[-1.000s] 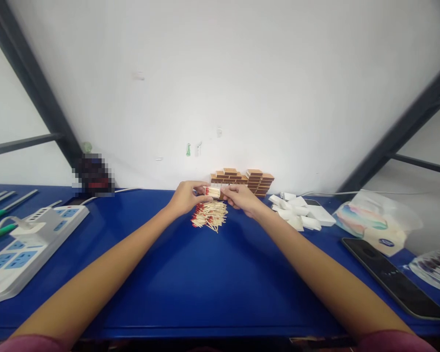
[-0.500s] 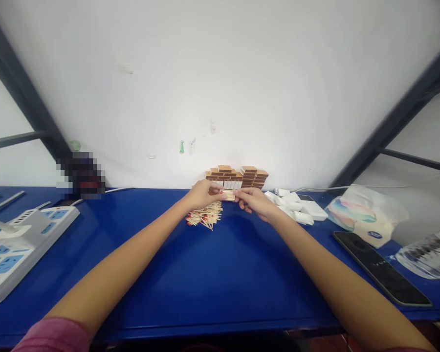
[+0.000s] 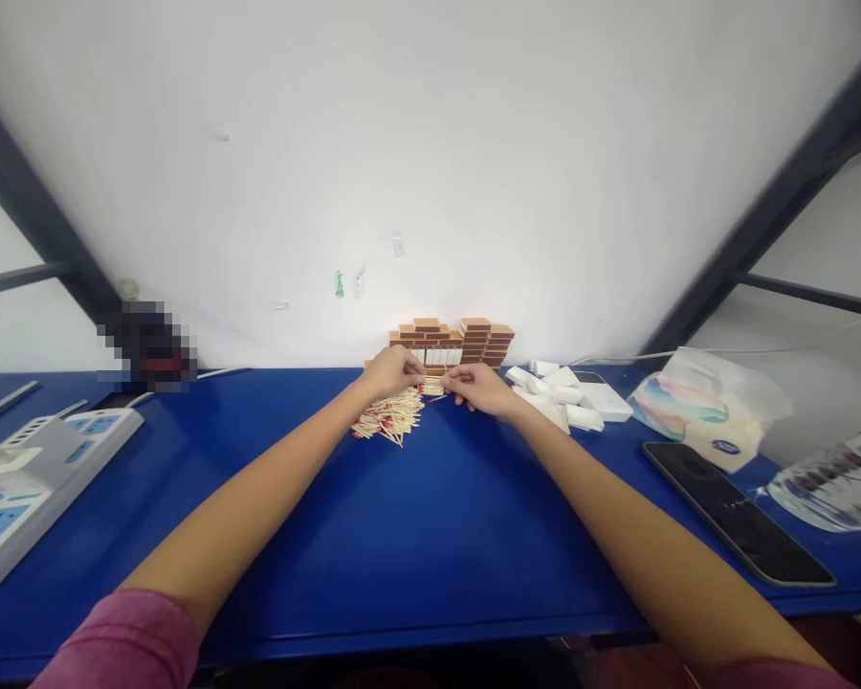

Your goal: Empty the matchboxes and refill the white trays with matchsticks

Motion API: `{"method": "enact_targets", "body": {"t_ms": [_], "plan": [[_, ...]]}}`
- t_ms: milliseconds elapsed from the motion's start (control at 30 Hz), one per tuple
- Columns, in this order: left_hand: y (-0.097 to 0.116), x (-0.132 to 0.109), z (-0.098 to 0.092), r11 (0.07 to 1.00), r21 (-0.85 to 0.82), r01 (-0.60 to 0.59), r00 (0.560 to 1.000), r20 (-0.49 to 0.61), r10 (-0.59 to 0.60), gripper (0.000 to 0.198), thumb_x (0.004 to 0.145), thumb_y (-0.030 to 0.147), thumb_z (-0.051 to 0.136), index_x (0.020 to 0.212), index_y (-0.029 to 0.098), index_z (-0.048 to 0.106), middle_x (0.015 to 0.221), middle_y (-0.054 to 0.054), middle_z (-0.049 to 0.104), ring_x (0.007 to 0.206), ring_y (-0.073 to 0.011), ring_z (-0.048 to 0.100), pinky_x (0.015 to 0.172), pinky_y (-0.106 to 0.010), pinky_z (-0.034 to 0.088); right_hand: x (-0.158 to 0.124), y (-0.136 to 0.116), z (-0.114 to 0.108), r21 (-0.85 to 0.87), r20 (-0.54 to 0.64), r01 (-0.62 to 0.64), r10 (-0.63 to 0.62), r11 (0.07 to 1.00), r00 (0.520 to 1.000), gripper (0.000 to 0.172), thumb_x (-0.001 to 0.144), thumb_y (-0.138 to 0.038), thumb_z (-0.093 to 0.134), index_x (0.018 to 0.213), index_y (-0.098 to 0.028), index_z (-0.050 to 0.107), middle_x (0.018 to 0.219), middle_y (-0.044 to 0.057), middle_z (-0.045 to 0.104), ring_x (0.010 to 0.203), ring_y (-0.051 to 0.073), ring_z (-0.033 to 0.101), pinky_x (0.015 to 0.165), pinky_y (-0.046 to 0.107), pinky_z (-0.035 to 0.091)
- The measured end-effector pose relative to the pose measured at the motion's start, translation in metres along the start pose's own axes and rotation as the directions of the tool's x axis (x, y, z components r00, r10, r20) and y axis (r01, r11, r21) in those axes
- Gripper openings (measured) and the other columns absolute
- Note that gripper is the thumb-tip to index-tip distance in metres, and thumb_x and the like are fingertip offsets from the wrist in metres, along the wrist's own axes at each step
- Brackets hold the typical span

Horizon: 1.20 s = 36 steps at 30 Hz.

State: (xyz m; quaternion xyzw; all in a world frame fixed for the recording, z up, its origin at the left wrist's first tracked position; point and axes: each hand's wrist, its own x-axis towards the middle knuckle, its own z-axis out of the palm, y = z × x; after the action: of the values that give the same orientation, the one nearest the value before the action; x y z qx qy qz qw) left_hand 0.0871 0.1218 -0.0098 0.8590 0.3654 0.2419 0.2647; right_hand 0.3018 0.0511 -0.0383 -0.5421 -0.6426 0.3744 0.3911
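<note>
Between my fingertips is a small matchbox tray [image 3: 432, 387] filled with matches, their red heads toward the left. My left hand [image 3: 393, 373] pinches its left end from above. My right hand [image 3: 479, 388] has thumb and forefinger closed at the right end, the other fingers curled below. A single match [image 3: 438, 398] lies slantwise just under the tray's near side. Left of the tray, partly under my left hand, spreads a heap of loose matches [image 3: 387, 421]. Directly behind stand stacked matchboxes [image 3: 475, 337] with brown sides, partly hidden by my hands.
White empty-looking trays [image 3: 560, 390] are piled on the right. Beyond them lie a tissue pack [image 3: 710, 407], a phone [image 3: 739, 512] and a clear bottle [image 3: 832, 483]. A power strip [image 3: 50, 469] sits at the left on the blue table [image 3: 430, 545]. The wall rises behind.
The view has shifted slightly. The tray has come down a little, and my left fingers now bend over its end from above. A stray match now shows below the tray.
</note>
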Motion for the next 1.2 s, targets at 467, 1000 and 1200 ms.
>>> {"method": "enact_targets", "body": {"t_ms": [467,1000,1200], "plan": [[0.007,-0.007,-0.004,0.996,-0.053,-0.067,0.994,-0.084,0.062,0.015,0.069,0.021,0.084,0.084,0.018,0.081,0.080,-0.006,0.078,0.074,-0.0191,0.072,0.066,-0.028,0.053,-0.004,-0.007,-0.005,-0.366,-0.107,0.291,-0.351,0.884,0.930,0.015,0.088,-0.028,0.069,0.095,-0.018,0.077,0.079,0.003,0.073,0.068,0.017,0.062,0.068,0.027,0.047],[0.026,-0.018,-0.010,0.988,0.131,-0.081,0.975,-0.194,0.105,0.010,0.072,0.021,0.084,0.082,0.023,0.082,0.076,-0.002,0.076,0.068,-0.0184,0.066,0.068,-0.032,0.048,-0.016,-0.019,-0.013,-0.463,-0.086,0.367,-0.453,0.807,0.887,0.019,0.095,-0.032,0.066,0.103,-0.026,0.082,0.103,0.008,0.079,0.092,0.027,0.070,0.087,0.037,0.050],[0.030,-0.020,-0.012,0.983,0.152,-0.104,0.968,-0.211,0.135,0.011,0.076,0.021,0.080,0.087,0.024,0.081,0.080,-0.002,0.077,0.071,-0.0191,0.067,0.071,-0.033,0.050,-0.016,-0.024,-0.014,-0.457,-0.111,0.379,-0.474,0.805,0.874,0.019,0.095,-0.032,0.063,0.101,-0.023,0.079,0.099,0.008,0.077,0.087,0.025,0.068,0.085,0.036,0.050]]}}
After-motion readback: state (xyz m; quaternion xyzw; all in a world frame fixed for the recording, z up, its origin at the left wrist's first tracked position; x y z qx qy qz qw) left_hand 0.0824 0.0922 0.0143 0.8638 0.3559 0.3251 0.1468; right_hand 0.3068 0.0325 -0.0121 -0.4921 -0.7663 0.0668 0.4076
